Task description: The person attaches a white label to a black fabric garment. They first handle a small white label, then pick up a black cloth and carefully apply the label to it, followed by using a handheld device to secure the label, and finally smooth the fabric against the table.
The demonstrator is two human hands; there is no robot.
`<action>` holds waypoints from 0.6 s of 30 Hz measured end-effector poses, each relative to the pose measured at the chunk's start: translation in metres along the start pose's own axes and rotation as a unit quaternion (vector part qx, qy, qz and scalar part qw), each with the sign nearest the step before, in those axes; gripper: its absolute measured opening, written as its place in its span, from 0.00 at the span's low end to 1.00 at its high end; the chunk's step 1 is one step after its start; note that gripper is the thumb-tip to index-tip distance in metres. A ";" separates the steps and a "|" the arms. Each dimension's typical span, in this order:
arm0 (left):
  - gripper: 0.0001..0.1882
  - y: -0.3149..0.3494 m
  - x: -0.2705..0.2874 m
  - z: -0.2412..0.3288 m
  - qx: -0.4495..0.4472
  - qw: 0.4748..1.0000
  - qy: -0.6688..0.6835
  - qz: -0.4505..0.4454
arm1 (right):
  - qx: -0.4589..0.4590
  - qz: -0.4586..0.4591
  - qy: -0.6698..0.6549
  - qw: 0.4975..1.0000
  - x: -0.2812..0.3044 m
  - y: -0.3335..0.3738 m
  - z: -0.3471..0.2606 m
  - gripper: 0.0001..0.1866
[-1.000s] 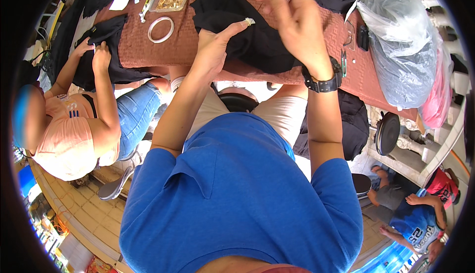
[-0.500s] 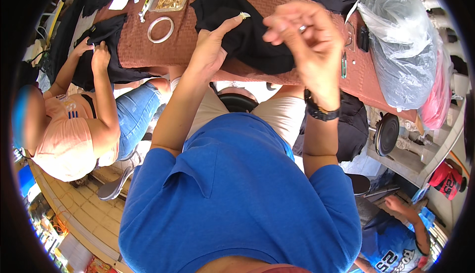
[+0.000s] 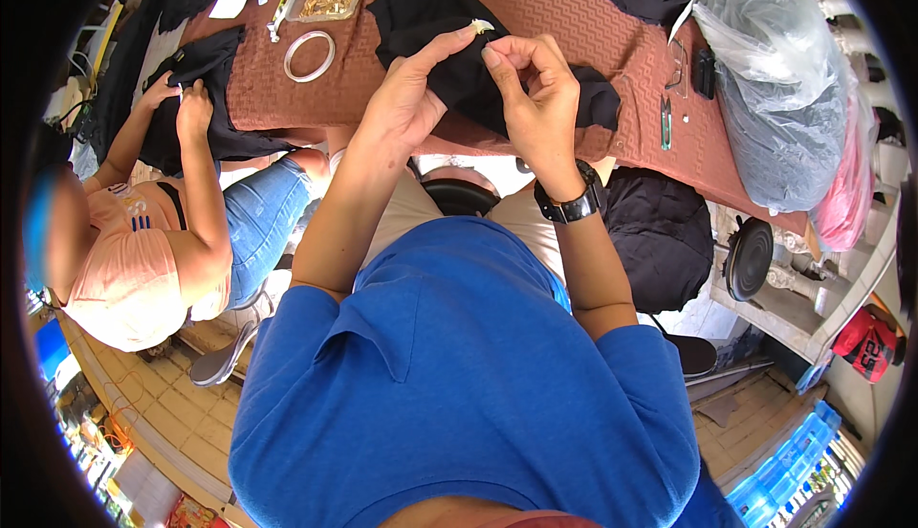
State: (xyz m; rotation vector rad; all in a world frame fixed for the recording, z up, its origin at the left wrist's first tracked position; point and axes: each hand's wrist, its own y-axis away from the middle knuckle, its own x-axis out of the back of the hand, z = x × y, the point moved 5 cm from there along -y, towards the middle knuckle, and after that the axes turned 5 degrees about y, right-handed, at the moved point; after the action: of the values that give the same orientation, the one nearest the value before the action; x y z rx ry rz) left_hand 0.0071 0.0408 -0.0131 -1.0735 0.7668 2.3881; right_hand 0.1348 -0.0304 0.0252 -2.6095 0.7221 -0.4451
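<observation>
Right hand: thumb and forefinger pinched together at upper centre; whether anything fine sits between them, I cannot tell. The right hand was swung out to the right half a second ago; now it is back at the cloth.
Left hand: much as before, the left hand grips the cloth, thumb tip against the pale piece.
Pale piece: the small pale piece lies just above both thumbs, so the hands now share one working spot.
Black cloth: the black cloth spreads over the brown table cover, upper centre.
Upper left: white ring, clear tray.
Upper right: green-handled snips.
</observation>
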 end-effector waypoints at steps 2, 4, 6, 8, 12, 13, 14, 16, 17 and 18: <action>0.14 0.000 0.001 0.000 0.001 1.000 -0.007 0.003 | -0.004 0.002 -0.006 1.000 -0.001 0.001 0.003 0.04; 0.14 0.001 0.001 0.000 0.002 1.000 -0.007 0.006 | -0.005 0.002 -0.009 1.000 -0.002 0.001 0.004 0.04; 0.14 0.000 0.002 0.000 0.001 1.000 -0.011 0.008 | -0.006 0.001 -0.008 1.000 -0.001 0.001 0.003 0.05; 0.14 -0.001 0.002 0.000 -0.003 1.000 -0.012 0.009 | -0.009 0.000 -0.015 1.000 -0.002 0.000 0.005 0.05; 0.14 0.000 -0.001 0.001 -0.023 1.000 -0.011 0.001 | -0.017 -0.001 -0.028 0.999 -0.002 0.001 0.007 0.05; 0.15 0.000 -0.002 0.001 -0.030 1.000 -0.010 -0.004 | -0.015 -0.001 -0.025 1.000 -0.002 0.001 0.007 0.05; 0.15 0.000 -0.002 0.001 -0.031 0.999 -0.012 -0.006 | -0.012 -0.001 -0.022 1.000 -0.001 0.001 0.006 0.05; 0.15 0.000 -0.002 0.001 -0.033 0.999 -0.016 -0.009 | -0.009 -0.001 -0.019 1.000 -0.001 0.001 0.006 0.05; 0.16 0.001 -0.002 0.001 -0.031 0.999 -0.020 -0.006 | -0.009 -0.001 -0.020 1.000 -0.001 0.001 0.006 0.05; 0.16 0.001 -0.002 0.001 -0.029 0.999 -0.025 -0.003 | -0.008 0.000 -0.021 1.000 -0.001 0.001 0.007 0.05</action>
State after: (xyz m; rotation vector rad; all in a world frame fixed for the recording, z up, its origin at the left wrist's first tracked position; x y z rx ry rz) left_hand 0.0073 0.0404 -0.0105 -1.0332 0.6809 2.4350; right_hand 0.1359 -0.0290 0.0186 -2.6263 0.7151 -0.3859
